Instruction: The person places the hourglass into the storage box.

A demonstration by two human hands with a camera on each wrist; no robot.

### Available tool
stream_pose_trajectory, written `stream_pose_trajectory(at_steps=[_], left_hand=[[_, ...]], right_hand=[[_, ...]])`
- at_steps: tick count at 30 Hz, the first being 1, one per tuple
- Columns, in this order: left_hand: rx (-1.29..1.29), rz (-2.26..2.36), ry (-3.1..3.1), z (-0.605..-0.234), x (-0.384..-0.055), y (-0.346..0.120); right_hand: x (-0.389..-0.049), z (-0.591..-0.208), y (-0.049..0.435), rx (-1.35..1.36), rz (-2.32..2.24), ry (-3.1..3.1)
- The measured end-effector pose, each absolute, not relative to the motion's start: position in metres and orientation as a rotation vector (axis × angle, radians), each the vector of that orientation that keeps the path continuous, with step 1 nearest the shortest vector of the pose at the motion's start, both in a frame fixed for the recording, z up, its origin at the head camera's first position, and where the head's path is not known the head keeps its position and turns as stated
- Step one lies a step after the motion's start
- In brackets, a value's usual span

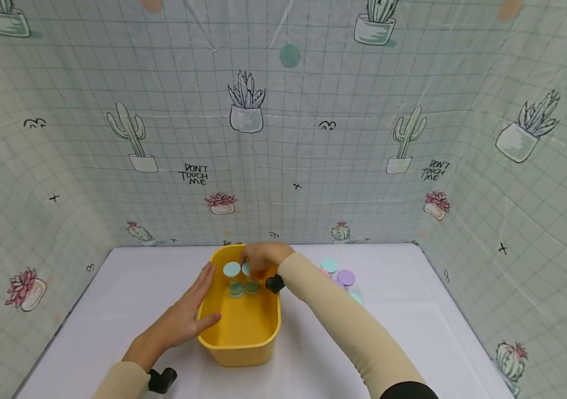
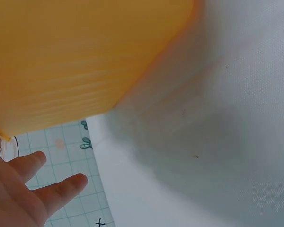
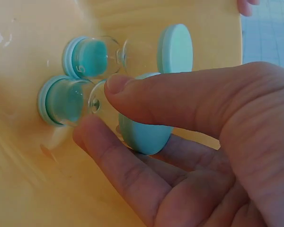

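Note:
Two sand timers with mint caps and green sand stand side by side in the far part of a yellow bin [image 1: 240, 327]. My right hand [image 1: 262, 257] reaches in over the bin's far right side. In the right wrist view its thumb and fingers are around the nearer sand timer [image 3: 149, 137]; the other sand timer [image 3: 176, 49] stands beside it. My left hand [image 1: 186, 310] rests on the bin's left rim with straight fingers, the thumb over the edge. In the left wrist view, two fingers [image 2: 61, 191] extend beside the bin's outer wall.
Several round-capped pieces in purple, mint and pink, such as a purple cap [image 1: 346, 277], are grouped on the white table [image 1: 363, 343] right of the bin, partly behind my right forearm. A cactus-print cloth [image 1: 293, 144] hangs behind and along both sides.

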State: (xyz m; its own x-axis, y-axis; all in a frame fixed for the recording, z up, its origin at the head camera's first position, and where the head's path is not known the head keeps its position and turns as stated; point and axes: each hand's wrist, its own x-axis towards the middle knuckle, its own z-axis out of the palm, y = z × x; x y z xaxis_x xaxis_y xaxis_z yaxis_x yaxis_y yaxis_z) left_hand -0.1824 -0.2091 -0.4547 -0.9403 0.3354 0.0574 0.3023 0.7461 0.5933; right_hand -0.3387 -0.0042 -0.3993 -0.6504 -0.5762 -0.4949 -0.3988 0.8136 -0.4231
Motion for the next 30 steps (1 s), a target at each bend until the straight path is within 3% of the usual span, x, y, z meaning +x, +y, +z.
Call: stream_pose_trajectory(at_steps=[30], left_hand=[[0.511, 1.012, 2.838, -0.4535, -0.1834, -0.2107]], right_hand=[[-0.3413, -0.3902, -0.0013, -0.775, -0.252, 2.393]])
